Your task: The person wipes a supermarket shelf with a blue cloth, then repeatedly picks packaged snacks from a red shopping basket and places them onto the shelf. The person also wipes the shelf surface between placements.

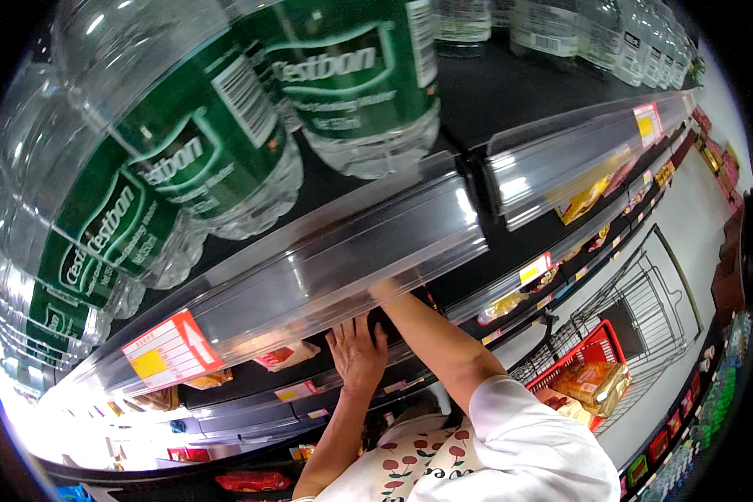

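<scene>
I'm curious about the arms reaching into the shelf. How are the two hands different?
The left hand is in plain view, flat and open with fingers spread against the dark shelf edge, while the right hand is mostly hidden behind the clear plastic shelf rail. The left hand sits lower; the right hand reaches higher, up to the shelf of clear plastic water bottles with green labels. Both are bare and reach up toward the shelves.

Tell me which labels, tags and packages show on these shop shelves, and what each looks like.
Water bottles: top shelf, clear plastic, green wrap labels.
Price tag: top shelf rail, left; rectangular, red, white and yellow.
Second price tag: same rail, far right; red and yellow.
Small tag: lower rail; yellow and red.
Snack packs: in the red basket; golden-brown, clear wrap.
Left hand: flat on a lower shelf edge.
</scene>
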Demonstrator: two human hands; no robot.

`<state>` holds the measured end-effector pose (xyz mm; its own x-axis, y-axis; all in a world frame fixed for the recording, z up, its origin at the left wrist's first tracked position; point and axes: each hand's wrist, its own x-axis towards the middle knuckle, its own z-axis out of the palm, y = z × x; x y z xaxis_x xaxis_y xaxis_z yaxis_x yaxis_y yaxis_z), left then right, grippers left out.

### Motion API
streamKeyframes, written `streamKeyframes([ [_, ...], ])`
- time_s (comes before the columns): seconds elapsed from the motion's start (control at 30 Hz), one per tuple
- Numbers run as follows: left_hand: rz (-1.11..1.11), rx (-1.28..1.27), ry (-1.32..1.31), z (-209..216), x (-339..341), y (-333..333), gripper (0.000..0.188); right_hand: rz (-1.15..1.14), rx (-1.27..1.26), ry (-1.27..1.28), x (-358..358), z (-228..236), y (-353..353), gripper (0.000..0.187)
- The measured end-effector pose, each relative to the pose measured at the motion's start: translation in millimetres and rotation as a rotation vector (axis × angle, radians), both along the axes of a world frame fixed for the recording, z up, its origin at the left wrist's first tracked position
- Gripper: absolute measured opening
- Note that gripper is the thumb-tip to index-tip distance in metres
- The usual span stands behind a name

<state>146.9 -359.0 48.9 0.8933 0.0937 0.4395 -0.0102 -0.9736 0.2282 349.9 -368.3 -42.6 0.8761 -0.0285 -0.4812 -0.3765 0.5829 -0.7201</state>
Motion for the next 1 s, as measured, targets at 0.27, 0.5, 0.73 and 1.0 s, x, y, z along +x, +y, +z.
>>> streamKeyframes([
  [0.27,0.016,-0.012,0.033,-0.5,0.4,0.3,0.032,0.033,-0.449,-0.235,3.0,114.1,-108.0,0.040],
  [0.5,0.024,0.004,0.028,0.8,0.6,-3.8,0.032,-0.167,-1.184,-0.982,27.2,88.2,-177.7,0.031],
  [0.73,0.006,0.013,0.061,4.2,2.8,-8.1,0.036,0.195,-1.676,-1.080,27.9,58.4,-175.1,0.032],
  [1.0,0.026,0.007,0.072,1.5,1.4,-7.3,0.032,0.235,-1.812,-0.764,70.3,65.9,-250.1,0.032],
])
